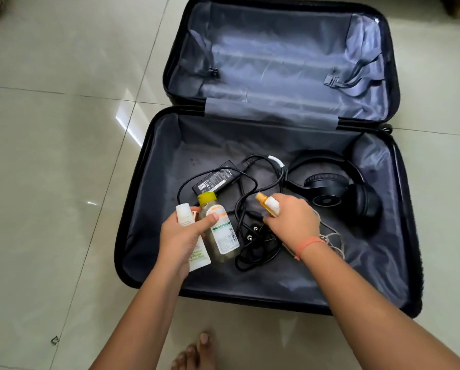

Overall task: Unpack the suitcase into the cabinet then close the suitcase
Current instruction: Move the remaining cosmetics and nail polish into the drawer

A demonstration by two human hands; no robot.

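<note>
The suitcase is lying fully open on the tiled floor, both hands working over its near half. The far half, beyond the hands, is showing only grey lining and loose straps.

The left hand is grasping two items together: a white tube against the fingers and a bottle with a yellow-green cap, pinned by the thumb across its label. Both items are pointing cap-first away from the person.

The right hand is clenching a small orange-and-white bottle, whose end is protruding from the thumb side of the fist.

Between the two hands, a black cable with a plug is lying coiled on the lining. Just beyond the left hand, the adapter is resting flat. Beyond and right of the right hand, black headphones are lying in the same half. A thin pale cord is lying under the right wrist, which is wearing an orange band.

Bare toes are showing on the floor near the suitcase's closest edge.
</note>
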